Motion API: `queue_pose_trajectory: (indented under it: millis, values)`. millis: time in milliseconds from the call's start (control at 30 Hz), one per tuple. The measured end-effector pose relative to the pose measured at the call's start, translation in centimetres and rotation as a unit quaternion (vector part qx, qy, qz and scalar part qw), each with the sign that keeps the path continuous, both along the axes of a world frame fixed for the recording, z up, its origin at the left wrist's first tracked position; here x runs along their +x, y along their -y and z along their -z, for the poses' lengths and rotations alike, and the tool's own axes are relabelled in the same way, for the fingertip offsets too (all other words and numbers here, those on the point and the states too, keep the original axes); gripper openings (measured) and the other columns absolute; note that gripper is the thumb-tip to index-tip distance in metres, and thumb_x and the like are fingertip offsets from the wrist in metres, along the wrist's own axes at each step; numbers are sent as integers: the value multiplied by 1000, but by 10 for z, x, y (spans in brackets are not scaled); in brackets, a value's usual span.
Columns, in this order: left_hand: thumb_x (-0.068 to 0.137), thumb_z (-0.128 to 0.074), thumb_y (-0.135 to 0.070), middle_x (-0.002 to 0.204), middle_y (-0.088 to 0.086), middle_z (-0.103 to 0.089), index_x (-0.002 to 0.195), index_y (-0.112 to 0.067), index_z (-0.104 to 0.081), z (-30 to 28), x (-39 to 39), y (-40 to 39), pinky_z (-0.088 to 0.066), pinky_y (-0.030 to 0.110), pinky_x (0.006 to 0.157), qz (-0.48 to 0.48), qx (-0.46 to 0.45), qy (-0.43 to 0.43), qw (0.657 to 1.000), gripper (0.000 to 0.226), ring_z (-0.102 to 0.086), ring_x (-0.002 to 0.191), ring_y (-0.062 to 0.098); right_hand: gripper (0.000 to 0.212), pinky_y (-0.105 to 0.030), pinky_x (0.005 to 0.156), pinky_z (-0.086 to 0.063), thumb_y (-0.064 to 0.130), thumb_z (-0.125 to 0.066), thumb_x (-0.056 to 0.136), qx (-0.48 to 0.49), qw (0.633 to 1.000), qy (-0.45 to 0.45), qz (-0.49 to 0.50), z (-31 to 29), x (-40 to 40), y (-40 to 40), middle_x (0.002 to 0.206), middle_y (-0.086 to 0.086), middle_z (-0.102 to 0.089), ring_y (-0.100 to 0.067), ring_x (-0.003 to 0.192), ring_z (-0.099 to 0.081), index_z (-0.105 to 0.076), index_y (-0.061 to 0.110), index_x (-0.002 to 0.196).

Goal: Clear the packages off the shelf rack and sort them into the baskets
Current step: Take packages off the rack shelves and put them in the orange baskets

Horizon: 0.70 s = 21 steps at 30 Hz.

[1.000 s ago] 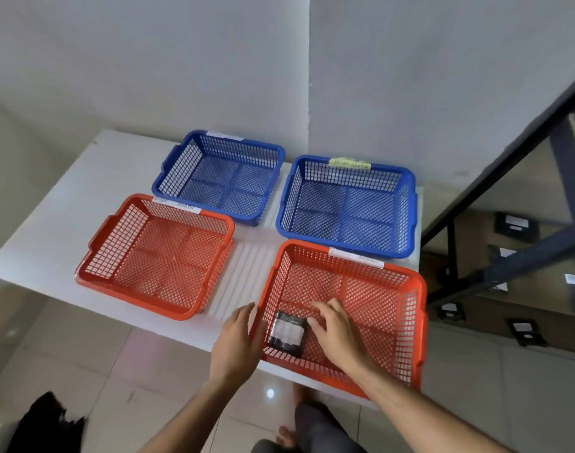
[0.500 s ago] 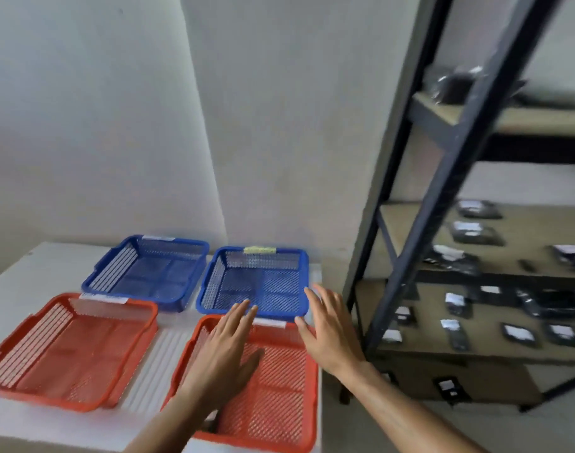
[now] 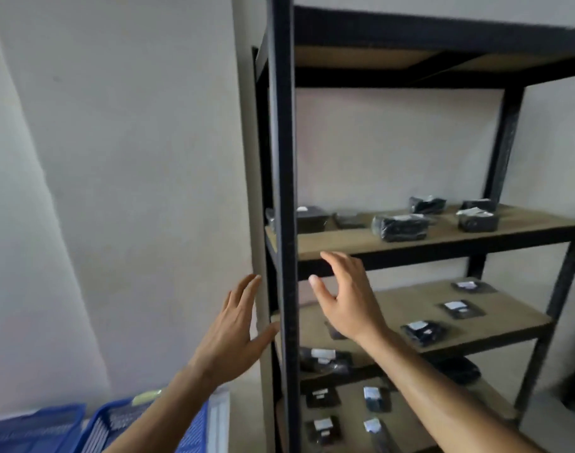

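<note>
A black metal shelf rack (image 3: 281, 197) with wooden boards fills the right side. Several black packages with white labels lie on its boards, such as one on the upper board (image 3: 399, 227) and one on the middle board (image 3: 423, 331). My left hand (image 3: 235, 328) is raised with straight fingers, just left of the rack's front post and holding nothing. My right hand (image 3: 346, 297) is raised with spread fingers in front of the upper board's edge, empty. Two blue baskets (image 3: 34, 429) (image 3: 116, 423) show at the bottom left.
A white wall (image 3: 116, 191) stands left of the rack. The white table's edge (image 3: 219, 416) sits beside the right blue basket. More labelled packages (image 3: 322, 397) lie on the lower boards. The rack's top board holds nothing visible.
My view swung up and right from the baskets to the rack. Both empty hands left the red basket, where a package stayed, and rose toward the shelves.
</note>
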<state>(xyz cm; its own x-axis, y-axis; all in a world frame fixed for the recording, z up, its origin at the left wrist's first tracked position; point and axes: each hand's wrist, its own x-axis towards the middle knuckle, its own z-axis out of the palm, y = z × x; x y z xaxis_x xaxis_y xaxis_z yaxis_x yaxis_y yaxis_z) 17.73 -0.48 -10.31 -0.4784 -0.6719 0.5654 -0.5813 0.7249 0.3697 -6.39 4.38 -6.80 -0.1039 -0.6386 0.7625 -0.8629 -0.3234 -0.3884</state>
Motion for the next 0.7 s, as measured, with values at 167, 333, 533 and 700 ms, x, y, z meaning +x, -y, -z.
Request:
queue_pose_trajectory:
  millis: [167,333,533,700]
  values:
    - [85,-69,-64,163,-5,-26,162,-26,-13,-56,-85,44,-27,36,121,-7,30,-106,994,102,-27,149,15,34,-32,102,-45,25,-67,95,19,999,26,13,-58,-113,33,117,-4,-67,-22,115,-57,-66,9,124]
    - [76,-88,-47,142,-2,-43,154,-26,-24,-83,-141,81,-47,46,111,-68,75,-297,949,103,-51,128,19,25,-30,89,-51,21,-70,92,35,999,24,2,-100,-199,85,102,1,-72,-15,95,-64,-72,10,114]
    - [87,-77,-16,90,-20,-64,120,-33,-48,-74,-164,110,-52,27,71,-140,3,-362,922,46,-63,82,0,25,-24,84,-43,30,-72,91,188,981,17,-43,-137,-260,158,107,8,-69,-4,94,-61,-70,20,114]
    - [83,-69,-3,79,-30,-60,105,-25,-51,-67,-170,120,-42,5,58,-182,-62,-389,901,36,-58,69,-5,41,-32,98,-49,32,-77,87,266,961,-42,-59,-136,-280,219,119,-4,-70,-18,110,-65,-69,12,121]
